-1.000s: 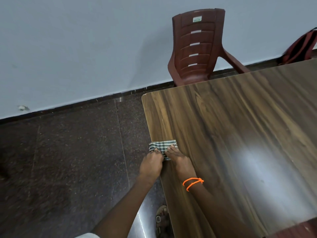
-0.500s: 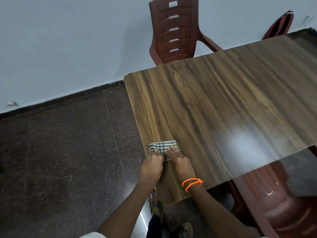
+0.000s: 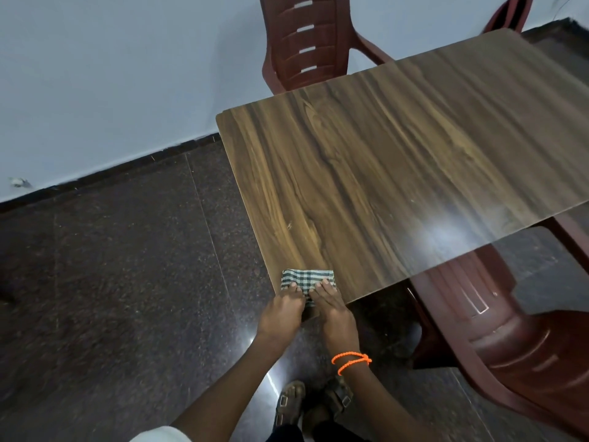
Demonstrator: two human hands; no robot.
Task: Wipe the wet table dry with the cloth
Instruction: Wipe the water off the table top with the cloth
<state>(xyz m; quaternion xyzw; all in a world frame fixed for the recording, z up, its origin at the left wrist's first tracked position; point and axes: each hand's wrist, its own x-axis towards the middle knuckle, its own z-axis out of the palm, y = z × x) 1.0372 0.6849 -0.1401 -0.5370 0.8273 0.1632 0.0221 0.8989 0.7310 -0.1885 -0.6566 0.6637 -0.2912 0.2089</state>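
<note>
Checked green-and-white cloth [image 3: 306, 280], folded into a small pad, lies at the near left corner of the wooden table [image 3: 398, 161], right at its edge. From our head camera we see both hands on the cloth's near side: our left hand [image 3: 282, 309] and our right hand [image 3: 331, 309] lie side by side, fingers laid close together and pressing down on the fabric, knuckles bent a little. An orange bracelet [image 3: 350, 362] circles our right wrist. One maroon chair [image 3: 306, 43] stands at the far end, another chair [image 3: 510, 330] at the right. We judge the risk lies at the edge: pull nearer and the pad slides off onto the dark floor [image 3: 111, 282]. So small a pad may also leave wet streaks across the broad top.
</note>
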